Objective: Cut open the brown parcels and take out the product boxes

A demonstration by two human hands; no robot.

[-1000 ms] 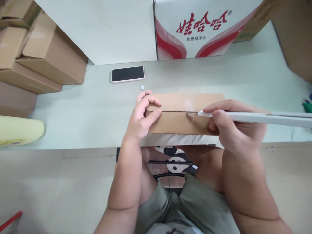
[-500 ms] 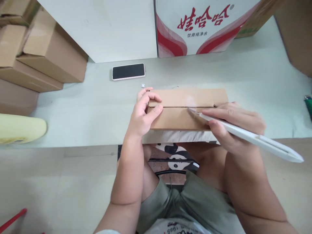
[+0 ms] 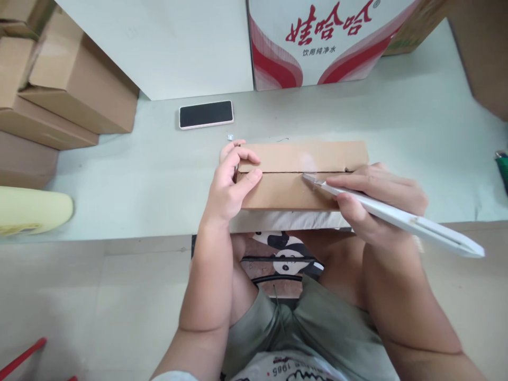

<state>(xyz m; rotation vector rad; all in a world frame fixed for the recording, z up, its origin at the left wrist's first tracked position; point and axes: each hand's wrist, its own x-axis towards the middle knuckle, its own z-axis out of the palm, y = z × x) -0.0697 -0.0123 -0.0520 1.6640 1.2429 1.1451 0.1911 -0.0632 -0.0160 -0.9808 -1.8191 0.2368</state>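
Observation:
A small brown cardboard box (image 3: 278,193) lies at the front edge of the table, with a seam running lengthwise along its top. My left hand (image 3: 232,182) grips its left end, thumb on the near flap and fingers over the far one. In my right hand (image 3: 384,198) is a white utility knife (image 3: 413,222), held like a pen and tilted. Its blade tip touches the box at the seam, near the middle. The far end of the knife sticks out to the right, past my hand.
A phone (image 3: 206,114) lies behind the box, near a tiny square piece (image 3: 230,137). Brown cartons (image 3: 83,79) are stacked at left, by a pale yellow rounded object (image 3: 35,209). A white and red carton (image 3: 317,47) stands at the back. Something green (image 3: 502,166) shows at the right edge.
The whole view has shifted slightly. The knife tip stays at about the same spot on the seam, and the knife lies at a marginally different angle. Both hands keep their hold.

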